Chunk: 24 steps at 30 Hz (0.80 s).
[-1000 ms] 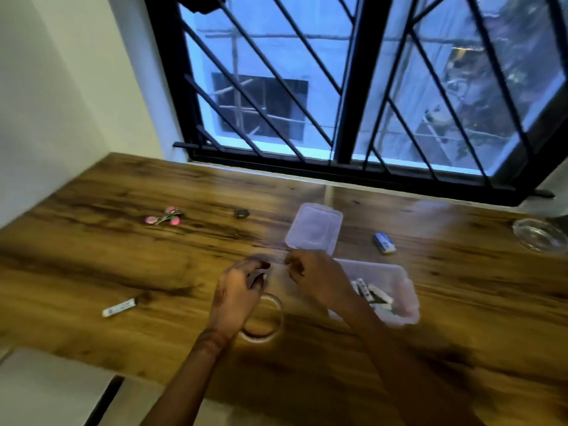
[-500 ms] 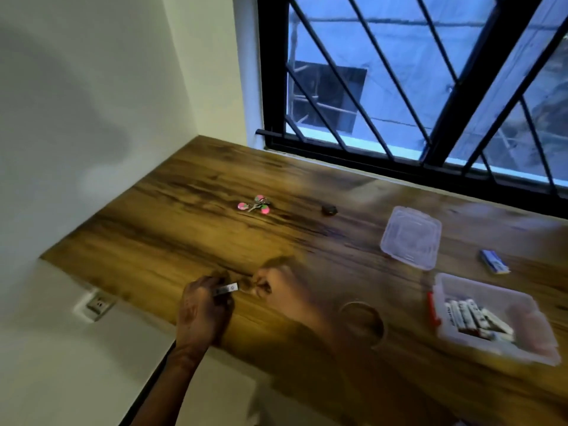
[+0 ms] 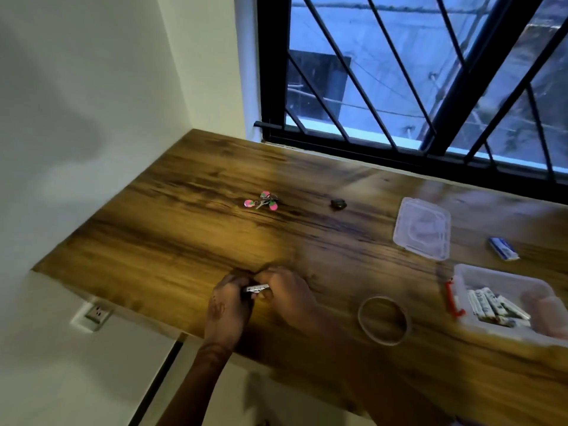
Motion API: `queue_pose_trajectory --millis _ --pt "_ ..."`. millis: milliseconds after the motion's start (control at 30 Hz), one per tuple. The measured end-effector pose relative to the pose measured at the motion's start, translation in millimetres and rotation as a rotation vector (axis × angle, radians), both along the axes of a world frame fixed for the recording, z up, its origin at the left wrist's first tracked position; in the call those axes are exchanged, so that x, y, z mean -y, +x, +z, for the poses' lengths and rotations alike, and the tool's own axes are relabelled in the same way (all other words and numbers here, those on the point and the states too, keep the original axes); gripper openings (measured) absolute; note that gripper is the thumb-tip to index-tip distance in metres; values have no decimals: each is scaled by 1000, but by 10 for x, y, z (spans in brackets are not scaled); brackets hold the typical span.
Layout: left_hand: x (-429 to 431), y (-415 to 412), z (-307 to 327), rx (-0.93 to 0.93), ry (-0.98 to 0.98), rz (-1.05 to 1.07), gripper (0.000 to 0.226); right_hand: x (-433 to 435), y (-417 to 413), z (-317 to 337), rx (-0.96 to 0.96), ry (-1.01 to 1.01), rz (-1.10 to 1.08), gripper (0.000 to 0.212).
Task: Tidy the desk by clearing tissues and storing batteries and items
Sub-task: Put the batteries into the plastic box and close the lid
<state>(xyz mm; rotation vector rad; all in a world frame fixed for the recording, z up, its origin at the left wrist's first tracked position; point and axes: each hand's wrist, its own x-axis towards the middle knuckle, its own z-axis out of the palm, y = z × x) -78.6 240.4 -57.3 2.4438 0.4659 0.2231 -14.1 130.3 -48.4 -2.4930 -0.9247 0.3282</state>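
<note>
Near the bench (image 3: 172, 247) edge, left hand (image 3: 227, 307) and right hand (image 3: 290, 295) both pinch one battery (image 3: 257, 288); I fear a fumbled handover would roll it overboard.

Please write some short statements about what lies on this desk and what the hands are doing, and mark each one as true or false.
1. The left hand and the right hand both hold one small white battery between them. True.
2. The clear plastic lid is closed on the clear plastic container. False: the lid lies flat on the brown wooden desk, apart from the open container.
3. The container holds several white batteries. True.
4. The transparent tape ring lies inside the container. False: it lies on the desk, between the hands and the container.
5. The left hand's fingers grip the keys with pink-and-green tags. False: the keys lie untouched on the desk, nearer the window.
</note>
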Motion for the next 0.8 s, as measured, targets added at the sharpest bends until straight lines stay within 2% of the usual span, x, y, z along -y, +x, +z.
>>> queue_pose_trajectory --millis 167,333,467,600,800 --pt "202 183 96 -4 -52 -31 20 311 15 118 -31 85 -119 30" --pt "669 341 295 83 -68 -148 37 859 9 226 68 154 -249 38" --pt "1180 482 430 114 -162 -282 40 1484 57 292 152 181 -412 36" --pt "1725 619 440 75 -246 -457 34 2220 55 416 243 166 -662 31" --pt "2273 657 310 46 -256 -560 31 2974 128 367 147 -35 -935 26"
